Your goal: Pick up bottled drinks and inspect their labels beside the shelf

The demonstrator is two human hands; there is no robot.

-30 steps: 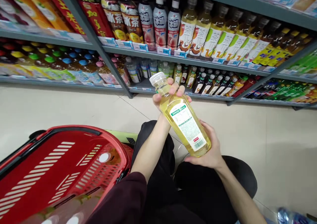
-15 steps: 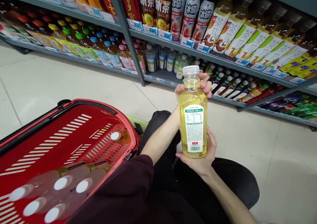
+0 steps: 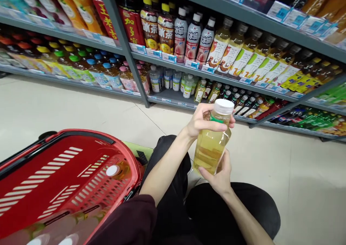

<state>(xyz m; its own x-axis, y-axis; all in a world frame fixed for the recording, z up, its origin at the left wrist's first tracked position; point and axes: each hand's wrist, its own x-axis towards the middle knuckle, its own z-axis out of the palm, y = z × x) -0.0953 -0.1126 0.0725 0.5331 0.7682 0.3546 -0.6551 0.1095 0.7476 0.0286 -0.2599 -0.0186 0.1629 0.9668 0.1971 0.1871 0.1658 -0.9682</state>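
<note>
Between my two hands is a clear square bottle (image 3: 209,147) of pale yellow drink with a white cap (image 3: 224,106). My left hand (image 3: 205,119) is wrapped round its neck and shoulder, just below the cap. The bottle's lower end rests in my right hand (image 3: 220,173), thumb on the near side and fingers on the right. It leans, with its cap tipped up and to the right. A plain side of the bottle faces me, and a strip of green shows at the neck.
A red shopping basket (image 3: 127,149) stands at my left with several white-capped bottles inside. Ahead, a grey shelf unit (image 3: 127,53) holds rows of drinks, among them iced tea bottles (image 3: 150,25) and small bottles (image 3: 188,86) on the bottom shelf. Pale floor tiles (image 3: 102,111) lie between.
The bottle has been turned, so its printed label no longer faces me. My left hand has shifted to grip the near side of the neck. The view now shows more of the upper shelf.
</note>
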